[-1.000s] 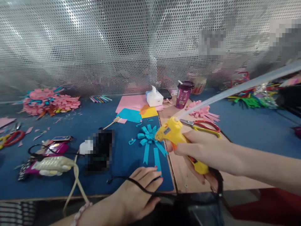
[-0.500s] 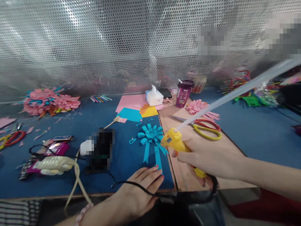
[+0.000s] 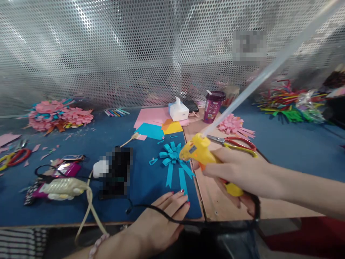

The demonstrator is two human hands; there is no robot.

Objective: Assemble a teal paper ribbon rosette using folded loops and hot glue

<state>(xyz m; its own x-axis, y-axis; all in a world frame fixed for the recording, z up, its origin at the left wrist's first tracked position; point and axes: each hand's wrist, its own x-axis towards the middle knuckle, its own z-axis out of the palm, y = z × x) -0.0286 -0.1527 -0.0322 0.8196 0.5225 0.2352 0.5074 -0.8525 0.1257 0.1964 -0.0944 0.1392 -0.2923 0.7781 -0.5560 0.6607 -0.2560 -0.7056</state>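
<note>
My right hand [image 3: 237, 172] is wrapped round a yellow hot glue gun [image 3: 201, 149], with a long translucent glue stick [image 3: 269, 72] rising from its back. Its nozzle points left, over or beside the right edge of a blue paper flower [image 3: 170, 154]; whether it touches cannot be told. Paper tails hang from the flower toward me. My left hand [image 3: 163, 219] lies flat on the blue table, fingers stretched out, its fingertips at the lower end of a loose blue paper strip [image 3: 183, 178]. The gun's black cord [image 3: 161, 213] runs across the back of that hand.
Scissors [image 3: 231, 141] and a pink paper flower [image 3: 231, 125] lie right, near a purple cup [image 3: 212, 108]. A tissue box [image 3: 178, 110] and coloured sheets [image 3: 151, 131] are behind. Left are a power strip [image 3: 67, 186], a dark device [image 3: 117, 174] and pink paper flowers [image 3: 58, 117].
The glue gun in my right hand has moved up and slightly left, its nozzle closer to the flower's centre, and its glue stick tilts more steeply. My left hand stays by the strip.
</note>
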